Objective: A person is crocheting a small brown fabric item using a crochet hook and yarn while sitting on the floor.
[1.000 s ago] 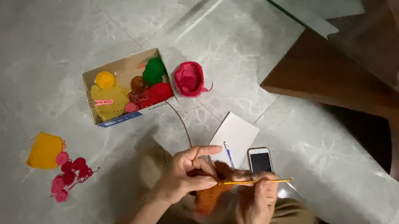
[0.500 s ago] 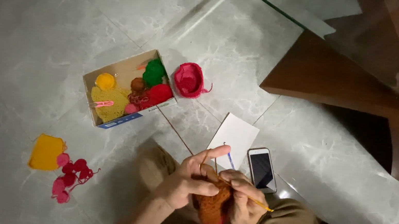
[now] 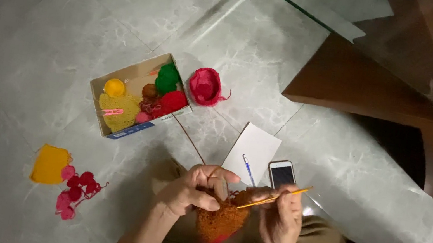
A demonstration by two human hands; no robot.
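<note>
Change: since the frame half a second ago my right hand has lifted the orange crochet hook, so its tip now points to the right and upward, and the phone is again uncovered.
Meaning: I judge that one stitch is just finished and the hook is drawn out for the next one.
Left hand: my left hand is closed around the upper edge of the orange crochet piece, the fingers curled over it.
Right hand: it grips the hook between thumb and fingers (a pencil-like grip).
Work piece: it hangs between both hands, low in the centre of the frame, above my lap; a thin yarn strand runs from it up to the cardboard box.
Edges: the box with yarn balls lies left of centre, the red crocheted cup just beside it; the white paper with a blue pen and the phone lie near my right hand.
Open room: the grey tile floor is free in the upper left; the wooden table leg closes the upper right; a yellow piece and pink pieces lie lower left.
</note>
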